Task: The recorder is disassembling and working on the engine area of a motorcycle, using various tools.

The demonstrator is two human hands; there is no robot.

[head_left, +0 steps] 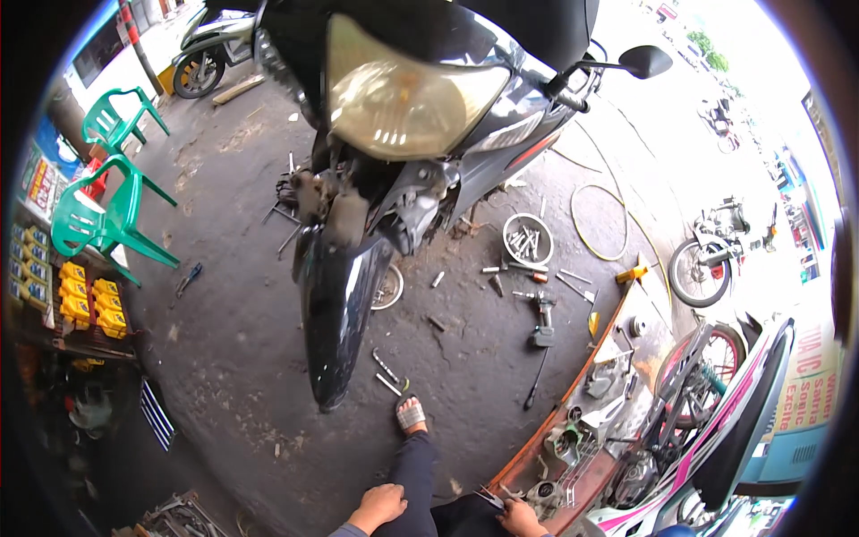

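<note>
At lower middle, the right hand (519, 518) grasps a slim tool (490, 498), long axis slanting up-left; the left hand (383, 504), farther off, rests on a leg (414, 470), grasp unclear.

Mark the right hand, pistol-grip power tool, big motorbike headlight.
Right hand (522, 517): head view, back of hand.
Pistol-grip power tool (544, 317): head view, handle.
Big motorbike headlight (404, 97): head view, lens middle.

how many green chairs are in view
2, both at the left: a nearer green chair and a farther green chair just beyond it. Any stacked underneath could be hidden.
</note>
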